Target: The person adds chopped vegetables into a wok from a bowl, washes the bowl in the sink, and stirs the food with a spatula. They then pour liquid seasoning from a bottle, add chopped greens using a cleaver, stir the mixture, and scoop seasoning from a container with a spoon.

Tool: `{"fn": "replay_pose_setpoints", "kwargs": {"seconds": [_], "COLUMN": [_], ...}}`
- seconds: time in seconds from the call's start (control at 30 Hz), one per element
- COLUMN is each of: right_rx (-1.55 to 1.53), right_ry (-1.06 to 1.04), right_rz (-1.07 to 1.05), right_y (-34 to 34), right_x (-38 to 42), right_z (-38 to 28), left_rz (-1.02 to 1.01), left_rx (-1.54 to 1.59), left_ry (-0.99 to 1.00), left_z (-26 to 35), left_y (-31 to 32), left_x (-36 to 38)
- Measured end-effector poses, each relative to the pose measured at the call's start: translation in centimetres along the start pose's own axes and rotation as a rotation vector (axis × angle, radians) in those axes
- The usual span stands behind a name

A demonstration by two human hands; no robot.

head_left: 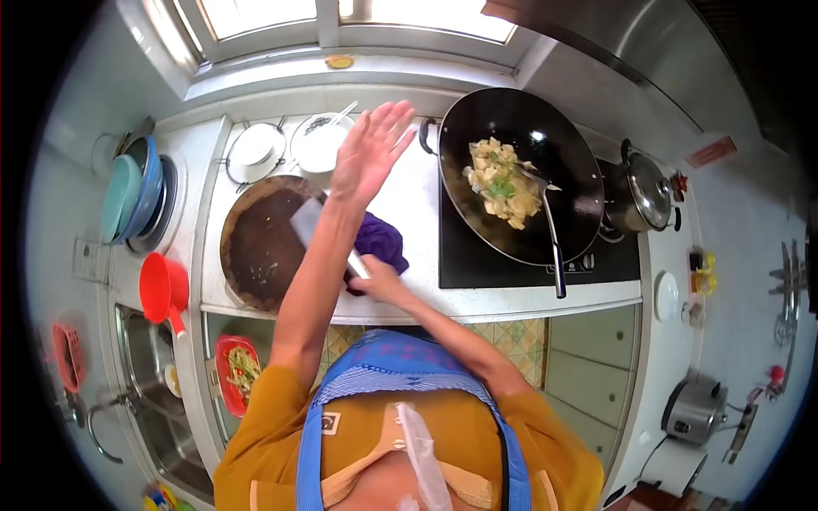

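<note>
My left hand is raised over the counter with its palm up and fingers apart, holding nothing. My right hand is closed round the pale handle of a cleaver. The cleaver's blade lies over the right part of a round, dark chopping board, and my left forearm hides part of it. A few small bits are on the board. A crumpled purple cloth lies just beyond my right hand.
A big black wok on the cooktop holds chopped food and a spatula. Behind the board are a white bowl and another with chopsticks. A lidded pot stands right; a red dipper is left, above the sink.
</note>
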State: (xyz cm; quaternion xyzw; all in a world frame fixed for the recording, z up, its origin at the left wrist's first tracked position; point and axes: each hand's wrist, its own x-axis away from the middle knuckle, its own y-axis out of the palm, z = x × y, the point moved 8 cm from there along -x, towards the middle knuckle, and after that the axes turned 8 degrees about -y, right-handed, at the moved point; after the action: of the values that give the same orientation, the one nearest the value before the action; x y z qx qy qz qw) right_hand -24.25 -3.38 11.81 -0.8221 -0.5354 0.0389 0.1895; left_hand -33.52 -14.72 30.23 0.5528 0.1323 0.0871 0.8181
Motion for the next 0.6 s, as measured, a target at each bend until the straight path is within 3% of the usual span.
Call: {"fn": "replay_pose_setpoints", "kwargs": {"seconds": [0.03,0.1,0.13,0.23,0.3,0.37,0.43,0.47,0.5,0.6], "right_rx": [-0.075,0.045,0.082,0.114,0.420,0.459,0.660,0.786,0.885,1.228], "right_ry": [-0.249,-0.298,-0.413,-0.295,-0.493,-0.517,-0.307,-0.287,-0.270,0.008], "right_rz": [0.102,-0.041,-0.013,0.004,0.035,0.191,0.168,0.426,0.620,0.692], "right_y": [3.2,10.2,9.9,8.6,6.9,0.9,-6.5,-11.3,-15.4,-25.1], "right_x": [-2.5,-6.0,-5.2,-4.3,-3.2,0.4,3.8,7.5,9.9,16.7], "right_z": [1.0,3.9,1.0,-1.7,-4.3,-7.0,-9.2,-11.5,-9.1,-6.8], "left_rz": [0.029,0.052,0.106,0.186,0.220,0.195,0.158,0.168,0.152,-0.011], "left_rx": [-0.072,-0.149,-0.241,-0.408,-0.529,-0.645,-0.770,-0.843,-0.962,-1.174], "left_ry": [0.018,0.027,0.036,0.014,-0.023,-0.059,-0.073,-0.056,-0.066,0.007], "left_z": [0.4,0.7,0.7,-0.5,-1.9,-4.0,-6.0,-7.1,-8.4,-13.0], "left_y": [0.1,0.1,-0.4,-1.3,-0.6,0.9,2.6,2.9,3.7,5.2], "left_x": [1.0,2.3,2.6,2.1,1.6,0.5,-0.6,-1.2,-1.5,-1.0]}}
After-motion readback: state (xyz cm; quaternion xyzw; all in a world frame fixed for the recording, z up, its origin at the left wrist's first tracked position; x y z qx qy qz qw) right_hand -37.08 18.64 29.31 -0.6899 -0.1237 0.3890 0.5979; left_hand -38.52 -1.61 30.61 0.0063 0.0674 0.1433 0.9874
